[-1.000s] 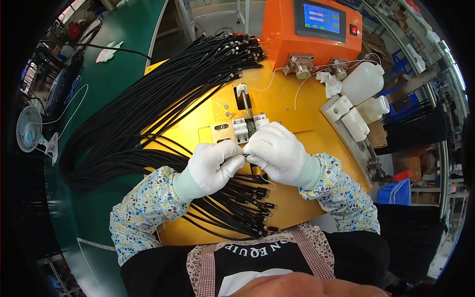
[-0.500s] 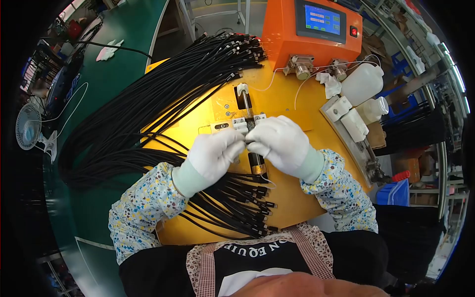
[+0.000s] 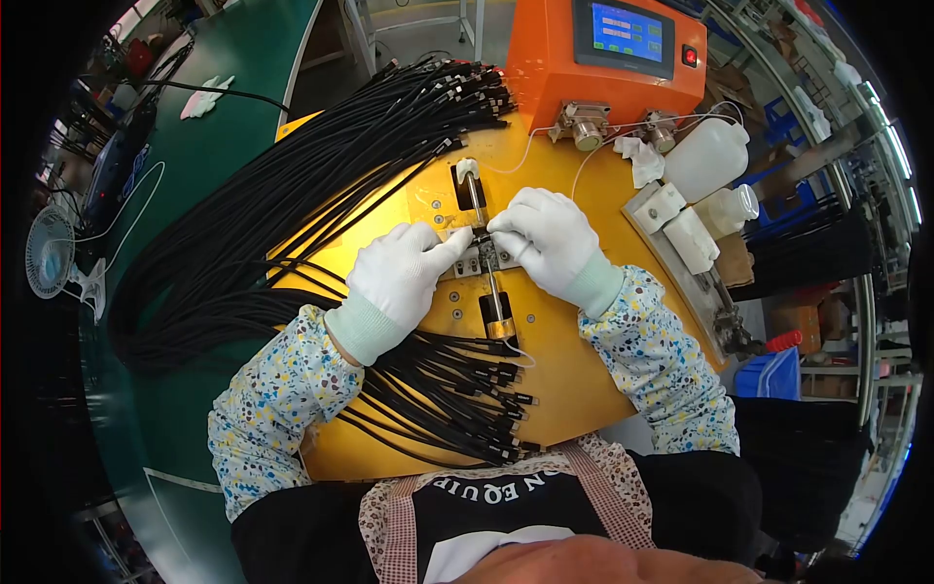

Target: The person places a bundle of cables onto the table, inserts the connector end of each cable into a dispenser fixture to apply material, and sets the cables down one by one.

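Observation:
Both hands wear white gloves. My left hand (image 3: 397, 277) is closed, thumb and fingertips pinched at the left end of a small black part (image 3: 480, 236). From the other side, my right hand (image 3: 550, 238) pinches at the same part. Fingers cover most of it, so its exact kind is unclear. Just below the fingertips is a small metal fixture (image 3: 469, 264) with a rod above (image 3: 474, 200) and a rod below (image 3: 494, 290). Left of my hands lies a large bundle of black cables (image 3: 224, 214); their connector ends (image 3: 506, 399) fan out below my left hand.
An orange machine (image 3: 545, 58) with a lit screen (image 3: 626, 34) stands behind the yellow plate (image 3: 574, 380). At right are a white jug (image 3: 708, 159), a smaller white bottle (image 3: 730, 211) and a metal rail with white blocks (image 3: 689, 241). A small fan (image 3: 49, 251) is far left.
Both hands have moved up, farther from my body, over the upper side of the fixture. The small black part and the lower rod now show more clearly. The view has shifted slightly.

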A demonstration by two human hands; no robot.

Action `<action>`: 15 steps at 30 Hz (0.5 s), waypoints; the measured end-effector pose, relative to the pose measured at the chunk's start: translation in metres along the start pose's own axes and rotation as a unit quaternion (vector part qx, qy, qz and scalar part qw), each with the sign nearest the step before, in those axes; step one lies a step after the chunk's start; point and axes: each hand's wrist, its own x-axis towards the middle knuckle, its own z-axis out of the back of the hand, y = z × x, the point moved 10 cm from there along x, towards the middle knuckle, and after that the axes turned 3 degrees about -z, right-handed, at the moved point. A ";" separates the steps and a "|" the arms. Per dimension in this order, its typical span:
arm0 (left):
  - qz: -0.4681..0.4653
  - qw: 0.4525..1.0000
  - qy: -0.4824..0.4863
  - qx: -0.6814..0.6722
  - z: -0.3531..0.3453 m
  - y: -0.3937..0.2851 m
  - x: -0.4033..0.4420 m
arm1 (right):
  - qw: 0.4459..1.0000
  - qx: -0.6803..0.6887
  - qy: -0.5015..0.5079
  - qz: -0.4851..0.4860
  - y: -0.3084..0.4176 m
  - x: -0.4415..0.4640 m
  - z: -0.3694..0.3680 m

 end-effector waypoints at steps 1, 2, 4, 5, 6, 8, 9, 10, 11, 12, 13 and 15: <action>-0.001 1.000 0.006 0.002 -0.001 0.000 0.000 | 1.000 0.002 0.001 0.001 0.000 0.000 0.000; -0.002 1.000 0.011 0.003 -0.001 -0.001 0.000 | 1.000 0.003 0.003 0.002 -0.001 0.000 0.000; -0.009 1.000 0.019 0.010 -0.001 -0.002 0.001 | 1.000 0.026 0.008 -0.014 -0.005 0.001 0.000; -0.015 1.000 0.022 0.015 -0.001 -0.003 0.001 | 0.998 0.048 0.013 -0.031 -0.009 0.001 0.001; -0.021 0.999 0.026 0.018 -0.002 -0.003 0.001 | 0.996 0.070 0.018 -0.048 -0.012 0.001 0.001; -0.036 0.999 0.009 0.010 0.001 -0.005 0.002 | 0.972 0.184 -0.012 -0.148 -0.026 -0.002 0.006; -0.043 0.999 0.002 0.006 0.003 -0.006 0.003 | 0.950 0.240 -0.027 -0.197 -0.034 -0.005 0.006; -0.050 0.999 0.006 0.006 0.003 -0.006 0.004 | 0.963 0.201 -0.042 -0.172 -0.031 -0.004 0.011; -0.058 0.998 0.011 0.007 0.003 -0.007 0.005 | 0.974 0.162 -0.057 -0.146 -0.028 -0.003 0.016; -0.066 0.998 0.016 0.009 0.003 -0.007 0.006 | 0.982 0.123 -0.072 -0.120 -0.024 -0.002 0.021; -0.073 0.997 0.016 0.011 0.004 -0.007 0.006 | 0.982 0.129 -0.074 -0.115 -0.022 -0.003 0.021; -0.088 0.996 0.015 0.014 0.003 -0.008 0.007 | 0.982 0.140 -0.077 -0.104 -0.019 -0.003 0.021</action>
